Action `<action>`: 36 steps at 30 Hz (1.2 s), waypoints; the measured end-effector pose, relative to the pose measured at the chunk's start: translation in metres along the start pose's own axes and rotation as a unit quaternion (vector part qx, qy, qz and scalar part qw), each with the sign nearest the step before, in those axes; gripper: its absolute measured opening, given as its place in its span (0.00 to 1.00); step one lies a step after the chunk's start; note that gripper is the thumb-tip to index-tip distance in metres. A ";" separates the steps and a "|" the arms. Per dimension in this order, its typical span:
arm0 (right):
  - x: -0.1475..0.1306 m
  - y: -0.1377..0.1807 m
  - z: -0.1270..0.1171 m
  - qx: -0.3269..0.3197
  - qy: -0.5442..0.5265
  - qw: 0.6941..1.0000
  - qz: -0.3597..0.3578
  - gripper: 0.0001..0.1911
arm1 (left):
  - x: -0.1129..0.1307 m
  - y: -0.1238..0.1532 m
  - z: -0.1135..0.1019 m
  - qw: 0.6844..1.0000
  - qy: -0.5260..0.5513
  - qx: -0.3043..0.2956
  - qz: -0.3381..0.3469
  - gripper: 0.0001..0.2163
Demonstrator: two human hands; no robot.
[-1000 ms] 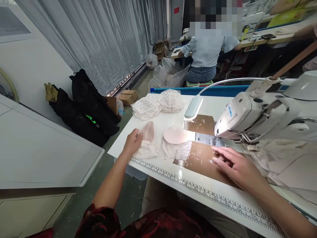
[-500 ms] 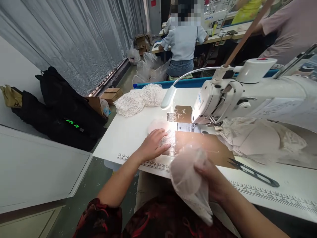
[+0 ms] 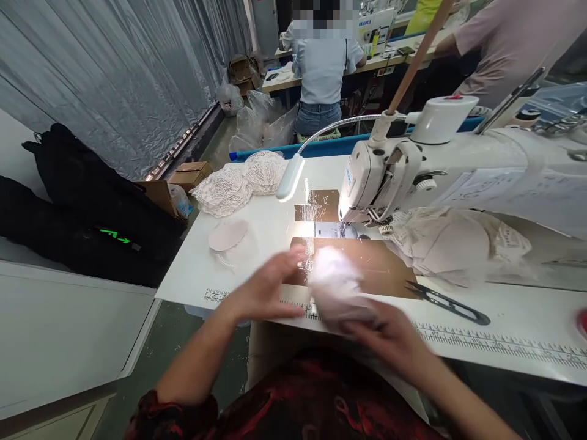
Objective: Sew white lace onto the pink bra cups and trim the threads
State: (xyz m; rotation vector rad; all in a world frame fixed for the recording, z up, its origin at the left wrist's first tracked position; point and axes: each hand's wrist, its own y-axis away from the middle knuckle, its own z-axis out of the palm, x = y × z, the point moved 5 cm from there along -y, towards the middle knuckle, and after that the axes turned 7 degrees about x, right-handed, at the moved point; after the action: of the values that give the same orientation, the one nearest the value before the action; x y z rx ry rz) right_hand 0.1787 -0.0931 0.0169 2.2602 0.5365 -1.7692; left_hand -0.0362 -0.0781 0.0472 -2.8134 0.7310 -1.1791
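Observation:
Both my hands are blurred by motion at the near edge of the white sewing table. My right hand grips a pale, translucent fabric piece held over the brown plate in front of the needle. My left hand is just left of that piece, fingers stretched toward it. A pink padded cup on lace lies on the table further left. The white sewing machine stands behind, its lamp lit.
A heap of white lace pieces lies at the table's far left corner. Sewn cups pile up under the machine arm. Black thread snips lie to the right. Black bags sit on the floor left. Other people work at benches behind.
My left hand left the pink cup, which now lies further left on the table, and moved toward the fabric piece. My right hand raised that piece onto the table edge. The view shifted right.

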 end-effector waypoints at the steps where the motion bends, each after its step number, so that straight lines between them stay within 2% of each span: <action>1: -0.007 -0.002 0.009 -0.038 0.011 0.999 -0.032 0.06 | 0.015 -0.001 0.013 0.996 0.063 -0.062 0.031 0.35; 2: -0.015 -0.004 0.014 -0.049 0.020 0.997 -0.062 0.04 | 0.023 0.000 0.022 0.990 0.096 -0.100 0.038 0.32; 3: -0.021 -0.005 0.014 -0.042 0.027 0.995 -0.089 0.02 | 0.025 0.000 0.025 0.989 0.107 -0.101 0.024 0.27; 4: -0.026 -0.007 0.008 -0.001 0.038 0.993 -0.111 0.02 | 0.020 0.001 0.024 0.993 0.096 -0.074 -0.006 0.22; 7: -0.031 -0.009 -0.025 0.174 0.062 0.974 -0.129 0.07 | -0.008 0.011 0.006 0.987 0.032 0.083 -0.134 0.11; 8: -0.029 -0.009 -0.034 0.219 0.067 0.967 -0.115 0.07 | -0.013 0.015 0.003 0.980 0.056 0.101 -0.164 0.10; 9: -0.025 -0.011 -0.038 0.241 0.069 0.964 -0.089 0.06 | -0.015 0.018 0.006 0.973 0.116 0.089 -0.178 0.10; 10: -0.020 -0.014 -0.038 0.229 0.064 0.970 -0.057 0.06 | -0.011 0.020 0.013 0.961 0.205 0.053 -0.175 0.12; 11: -0.015 -0.018 -0.031 0.185 0.049 0.981 -0.022 0.06 | -0.002 0.020 0.021 0.940 0.306 0.008 -0.154 0.15; 13: -0.005 -0.024 -0.009 0.044 -0.018 0.998 0.039 0.09 | 0.022 0.018 0.033 0.882 0.459 -0.069 -0.086 0.25; 14: -0.002 -0.024 0.003 -0.022 -0.065 0.996 0.064 0.10 | 0.031 0.016 0.036 0.864 0.493 -0.080 -0.060 0.30; 15: -0.001 -0.024 0.012 -0.070 -0.110 0.988 0.083 0.11 | 0.035 0.013 0.037 0.862 0.500 -0.068 -0.046 0.33; 17: 0.001 -0.022 0.023 -0.112 -0.178 0.971 0.113 0.11 | 0.031 0.008 0.036 0.893 0.447 -0.003 -0.054 0.34; 19: 0.003 -0.019 0.025 -0.117 -0.212 0.961 0.135 0.11 | 0.018 0.006 0.035 0.920 0.378 0.045 -0.095 0.35; 20: 0.004 -0.017 0.024 -0.107 -0.221 0.959 0.144 0.11 | 0.012 0.006 0.037 0.923 0.365 0.038 -0.119 0.35; 21: 0.006 -0.017 0.021 -0.086 -0.229 0.957 0.153 0.11 | 0.006 0.008 0.041 0.917 0.374 0.013 -0.142 0.34; 23: 0.009 -0.017 0.014 -0.019 -0.242 0.955 0.168 0.12 | -0.002 0.014 0.049 0.886 0.424 -0.039 -0.184 0.27; 24: 0.011 -0.017 0.010 0.019 -0.249 0.953 0.172 0.13 | -0.005 0.017 0.051 0.870 0.449 -0.046 -0.201 0.23; 27: 0.016 -0.019 0.002 0.099 -0.264 0.944 0.169 0.21 | -0.012 0.024 0.053 0.844 0.478 -0.001 -0.242 0.15; 29: 0.018 -0.022 0.000 0.103 -0.257 0.946 0.168 0.20 | -0.015 0.026 0.053 0.841 0.475 0.039 -0.257 0.12; 32: 0.019 -0.023 0.001 0.065 -0.226 0.956 0.175 0.14 | -0.015 0.025 0.054 0.833 0.476 0.100 -0.265 0.10; 36: 0.018 -0.022 -0.002 0.047 -0.191 0.970 0.146 0.18 | -0.018 0.025 0.060 0.792 0.499 0.149 -0.320 0.08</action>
State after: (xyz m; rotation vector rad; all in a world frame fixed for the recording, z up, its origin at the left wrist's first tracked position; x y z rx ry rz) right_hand 0.1755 -0.0699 0.0014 1.8601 0.0430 -2.0284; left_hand -0.0171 -0.1029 -0.0123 -2.0046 -0.5285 -2.6231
